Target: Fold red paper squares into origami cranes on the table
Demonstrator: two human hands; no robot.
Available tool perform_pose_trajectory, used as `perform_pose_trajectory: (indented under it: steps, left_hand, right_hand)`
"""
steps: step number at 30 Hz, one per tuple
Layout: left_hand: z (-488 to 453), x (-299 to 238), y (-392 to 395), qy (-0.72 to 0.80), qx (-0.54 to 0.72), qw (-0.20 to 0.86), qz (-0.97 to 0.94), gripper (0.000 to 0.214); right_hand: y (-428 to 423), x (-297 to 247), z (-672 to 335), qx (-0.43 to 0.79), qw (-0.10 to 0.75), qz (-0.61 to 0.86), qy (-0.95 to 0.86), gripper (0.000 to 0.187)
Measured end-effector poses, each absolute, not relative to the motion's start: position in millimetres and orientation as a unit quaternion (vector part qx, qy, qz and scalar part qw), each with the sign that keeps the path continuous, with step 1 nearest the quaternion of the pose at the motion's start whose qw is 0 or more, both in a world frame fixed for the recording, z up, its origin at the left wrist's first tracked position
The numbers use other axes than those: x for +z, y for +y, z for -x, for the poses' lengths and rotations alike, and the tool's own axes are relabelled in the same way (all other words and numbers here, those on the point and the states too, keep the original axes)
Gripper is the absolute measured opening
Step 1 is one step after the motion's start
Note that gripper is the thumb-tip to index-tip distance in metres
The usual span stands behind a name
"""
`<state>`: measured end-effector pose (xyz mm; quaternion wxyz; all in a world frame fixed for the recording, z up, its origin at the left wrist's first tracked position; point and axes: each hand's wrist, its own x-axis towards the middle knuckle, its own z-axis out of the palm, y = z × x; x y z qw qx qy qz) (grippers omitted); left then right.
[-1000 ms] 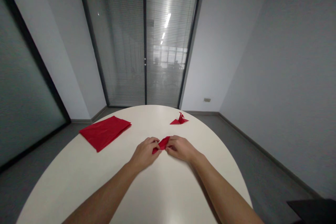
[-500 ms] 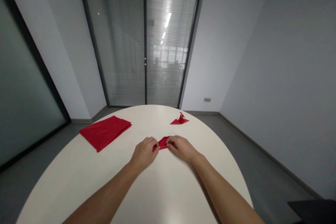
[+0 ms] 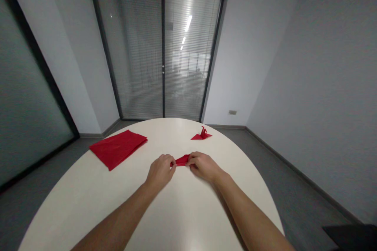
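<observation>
A small piece of folded red paper is stretched between my two hands, just over the white table. My left hand pinches its left end between thumb and fingers. At the other end, my right hand has its fingers closed on the paper. Both ends are hidden by my fingers, so the exact folds there cannot be made out. Beyond my right hand stands a red origami crane with its wings spread.
On the left of the round white table lies a stack of red paper sheets, reaching its edge. A glass partition with blinds rises behind. Something black shows at the lower right, off the table.
My left hand has shifted slightly left along the paper, and its fingers have drawn closer together. The red paper between my hands looks flatter and narrower. My right hand stays nearly in place.
</observation>
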<state>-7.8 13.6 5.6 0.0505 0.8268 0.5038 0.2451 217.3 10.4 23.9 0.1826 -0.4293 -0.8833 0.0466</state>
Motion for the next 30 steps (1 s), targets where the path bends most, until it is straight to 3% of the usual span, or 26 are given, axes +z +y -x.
perform_pose_trajectory:
  steps: [15,26,30]
  left_hand:
    - [8,5,15,0.575,0.224,-0.009,-0.787,0.015]
    - [10,8,14,0.592,0.239,-0.040,-0.768,0.007]
    - [1,13,6,0.543,0.232,-0.026,-0.807,0.016]
  right_hand:
    - [6,35,-214,0.002,0.126,0.482,-0.867,0.026]
    - [6,29,-215,-0.010,0.131,0.434,-0.891,0.034]
    - [5,30,-212,-0.016,0.120,0.439,-0.890,0.034]
